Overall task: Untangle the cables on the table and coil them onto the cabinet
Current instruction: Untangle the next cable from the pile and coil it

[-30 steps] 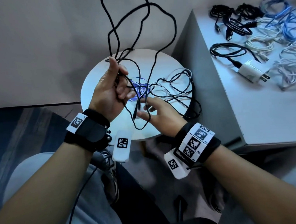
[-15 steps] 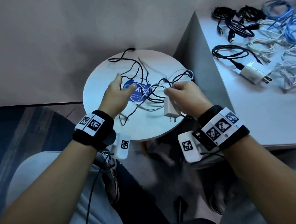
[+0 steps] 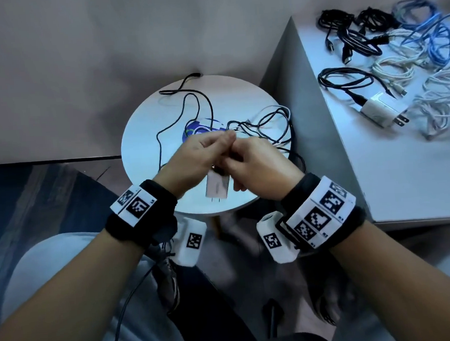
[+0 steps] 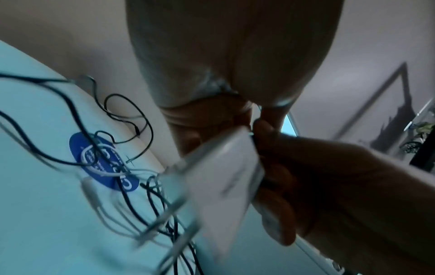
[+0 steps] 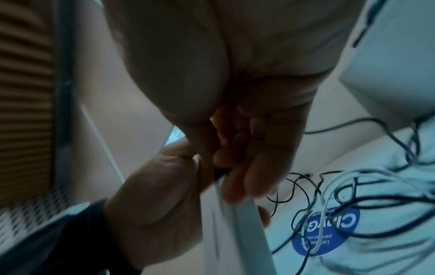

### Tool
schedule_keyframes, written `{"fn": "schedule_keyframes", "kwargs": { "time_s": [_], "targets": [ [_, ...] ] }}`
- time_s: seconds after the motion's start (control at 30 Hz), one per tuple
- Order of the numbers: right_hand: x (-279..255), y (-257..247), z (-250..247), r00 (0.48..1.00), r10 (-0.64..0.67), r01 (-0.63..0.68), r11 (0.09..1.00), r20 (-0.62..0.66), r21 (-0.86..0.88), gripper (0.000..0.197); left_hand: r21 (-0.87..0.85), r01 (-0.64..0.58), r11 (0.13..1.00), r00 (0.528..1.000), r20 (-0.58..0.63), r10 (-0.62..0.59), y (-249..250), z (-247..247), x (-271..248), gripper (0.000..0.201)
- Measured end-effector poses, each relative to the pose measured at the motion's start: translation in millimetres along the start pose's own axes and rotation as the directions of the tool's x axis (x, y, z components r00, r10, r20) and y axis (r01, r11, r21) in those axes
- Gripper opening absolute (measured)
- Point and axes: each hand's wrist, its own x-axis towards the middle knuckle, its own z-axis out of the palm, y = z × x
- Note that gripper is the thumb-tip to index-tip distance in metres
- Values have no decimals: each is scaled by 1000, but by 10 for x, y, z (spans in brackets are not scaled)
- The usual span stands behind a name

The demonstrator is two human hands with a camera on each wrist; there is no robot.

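Over the round white table [image 3: 147, 138] my two hands meet around a white charger block [image 3: 218, 188], prongs toward me. My left hand [image 3: 218, 146] has its fingers curled against the block's upper end. My right hand [image 3: 235, 165] grips the same end from the right, next to a black plug [image 5: 219, 173]. In the left wrist view the charger [image 4: 223, 186] fills the middle, with right-hand fingers [image 4: 275, 167] wrapped on its edge. A tangle of black and white cables [image 3: 268, 126] lies beyond the hands. A loose black cable [image 3: 196, 105] snakes over the far half.
The grey cabinet [image 3: 379, 181] stands right of the table, its edge close to my right wrist. Several coiled black, white and blue cables [image 3: 408, 59] and a second white charger [image 3: 380, 110] lie on its far part. My knees and a shoe are below.
The left hand let the long black cable drop onto the table, then crossed to the right hand. The right hand picked up the charger; both hands now hold it together.
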Motion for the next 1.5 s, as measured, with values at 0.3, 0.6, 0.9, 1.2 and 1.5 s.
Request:
{"fn": "schedule_keyframes", "kwargs": {
  "time_s": [0.3, 0.6, 0.9, 1.2, 1.5],
  "targets": [
    [43, -65, -337, 846, -127, 136, 991, -518, -22, 16, -112, -2, 994, 998, 56, 8, -28, -84, -21, 33],
    [85, 75, -103, 997, 43, -68, 915, 70, 397, 29, -660, -21, 751, 995, 60, 81, 89, -243, 14, 45],
    [-60, 9, 31, 947, 9, 141, 887, 322, -439, 30, -636, -168, 753, 967, -256, -2, 12, -454, 82, 41],
    [-23, -62, -108, 921, -294, 262, 953, -257, -151, 26, -80, -11, 997, 997, 79, 18, 70, -158, -70, 30],
    [71, -21, -97, 946, -134, 223, 930, -295, 292, 14, -492, 47, 869, 988, 152, 33, 32, -117, -48, 33]
  ]
}}
